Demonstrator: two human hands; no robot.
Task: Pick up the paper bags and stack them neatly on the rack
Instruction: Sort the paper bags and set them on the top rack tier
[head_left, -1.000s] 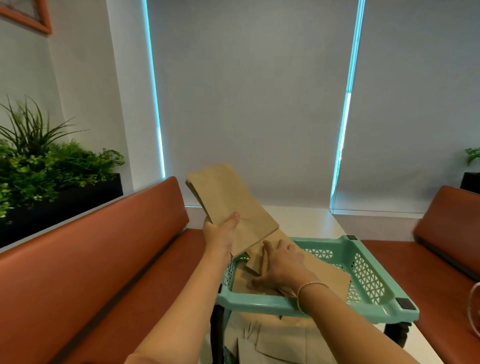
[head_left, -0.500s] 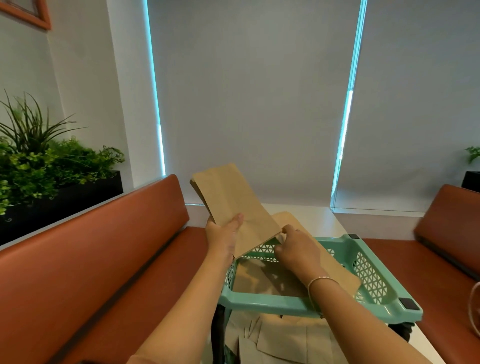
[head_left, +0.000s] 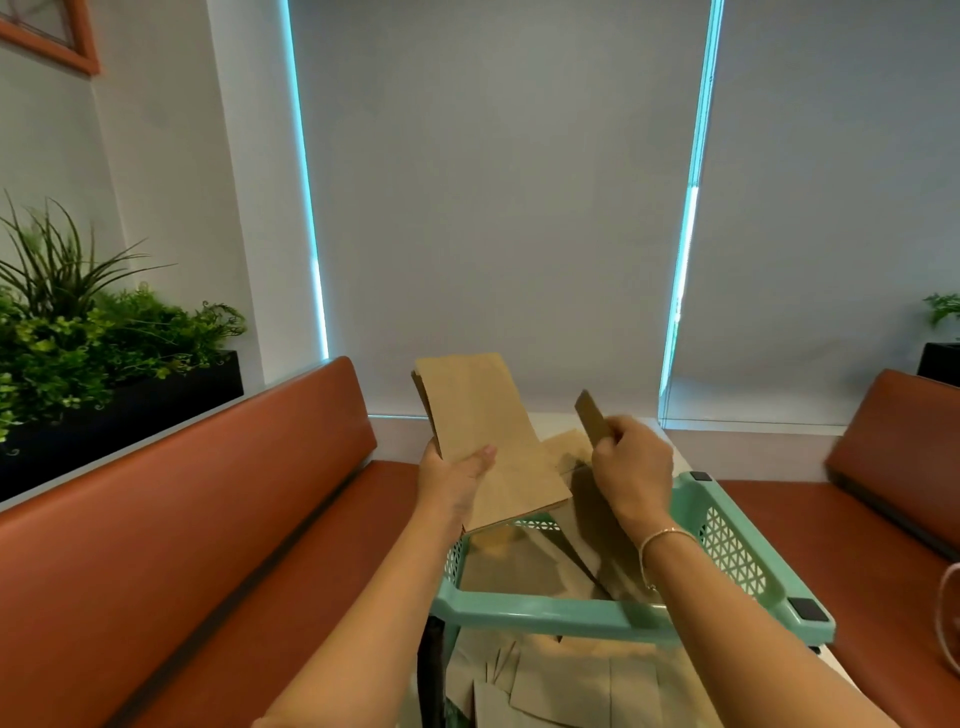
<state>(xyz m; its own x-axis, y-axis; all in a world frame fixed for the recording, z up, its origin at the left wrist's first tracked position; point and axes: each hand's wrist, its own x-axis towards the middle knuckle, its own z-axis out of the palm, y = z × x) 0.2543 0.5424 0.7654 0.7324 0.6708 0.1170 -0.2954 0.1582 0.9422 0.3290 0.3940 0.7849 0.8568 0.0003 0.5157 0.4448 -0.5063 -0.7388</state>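
Two bunches of paper bags are up in my hands, both held above the teal rack (head_left: 748, 551). My left hand (head_left: 453, 480) grips a flat stack of bags (head_left: 483, 436) by its lower left edge, thumb laid across the top face and fingers hidden beneath, over the rack's far left corner. My right hand (head_left: 631, 467) is curled round a single bag (head_left: 592, 418) seen nearly edge-on, above the rack's far side, just right of the stack and apart from it.

I judge these bags very light, thin and floppy: held by one end they should droop, so I would take each near the middle of a long edge, thumb on top and fingers below, and support the stack with a flat palm. Paper slides on paper, so a loose stack may fan out; a firm pinch should do, though squeezing hard would crease it.

They are plain brown kraft, rectangular, folded flat, unprinted as far as I can tell. More bags (head_left: 524, 566) lie overlapping and askew inside the rack's top tray, and others (head_left: 561, 686) lie scattered on a level below it.
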